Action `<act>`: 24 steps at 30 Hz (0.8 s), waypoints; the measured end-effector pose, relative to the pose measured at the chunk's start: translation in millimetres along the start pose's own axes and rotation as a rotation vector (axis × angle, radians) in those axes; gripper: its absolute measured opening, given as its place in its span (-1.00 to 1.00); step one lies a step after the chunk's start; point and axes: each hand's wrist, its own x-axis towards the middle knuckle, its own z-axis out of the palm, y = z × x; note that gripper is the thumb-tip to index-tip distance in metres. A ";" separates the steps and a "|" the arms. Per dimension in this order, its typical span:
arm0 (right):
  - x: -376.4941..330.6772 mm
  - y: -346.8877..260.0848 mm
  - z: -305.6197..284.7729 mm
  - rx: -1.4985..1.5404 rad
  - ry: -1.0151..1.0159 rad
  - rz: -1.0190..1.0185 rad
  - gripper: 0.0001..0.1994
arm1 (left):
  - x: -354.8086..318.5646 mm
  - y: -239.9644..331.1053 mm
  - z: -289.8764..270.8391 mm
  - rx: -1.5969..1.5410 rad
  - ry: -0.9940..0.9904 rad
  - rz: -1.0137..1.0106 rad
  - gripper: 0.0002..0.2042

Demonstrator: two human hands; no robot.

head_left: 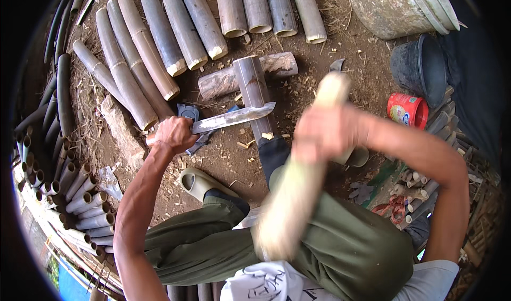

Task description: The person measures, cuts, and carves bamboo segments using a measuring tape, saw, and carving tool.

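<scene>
My left hand point(174, 134) is closed round the handle of a machete point(226, 120), whose broad, scuffed blade points right. The blade lies across a dark bamboo piece point(250, 83), near its lower part. That piece leans with its far end over a short log point(217, 83) on the ground, its near end by my dark-socked foot point(273, 152). In my right hand point(326, 130) is a thick pale wooden club point(298, 205), gripped around its narrower part and smeared by motion. The club is raised above my right leg, apart from the machete.
Cut bamboo pieces point(183, 27) lie in rows at the far side, and more are stacked at left point(96, 216). Buckets point(420, 67) and a red tub point(408, 110) stand at right. Near my feet are a green sandal point(196, 183) and red-handled scissors point(395, 209). Wood chips litter the dirt.
</scene>
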 end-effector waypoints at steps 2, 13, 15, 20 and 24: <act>-5.9 27.7 -30.8 -0.149 -0.578 0.508 -0.40 | -2.0 -0.9 -0.5 0.015 0.004 0.006 -0.69; -1.8 8.8 -27.5 -0.219 -0.393 0.475 -0.32 | -0.4 -3.6 1.8 -0.028 -0.012 -0.029 -0.71; -2.7 -8.7 -30.1 -0.251 -0.558 0.681 -0.16 | 5.7 -1.7 1.6 -0.006 0.068 -0.006 -0.70; 26.3 -32.2 -3.9 -0.052 0.060 -0.001 -0.58 | 4.0 -4.7 5.1 -0.018 0.035 0.017 -0.70; -12.8 3.6 -23.1 -0.235 -0.452 0.583 -0.35 | 0.4 -7.2 2.7 -0.006 0.063 0.025 -0.76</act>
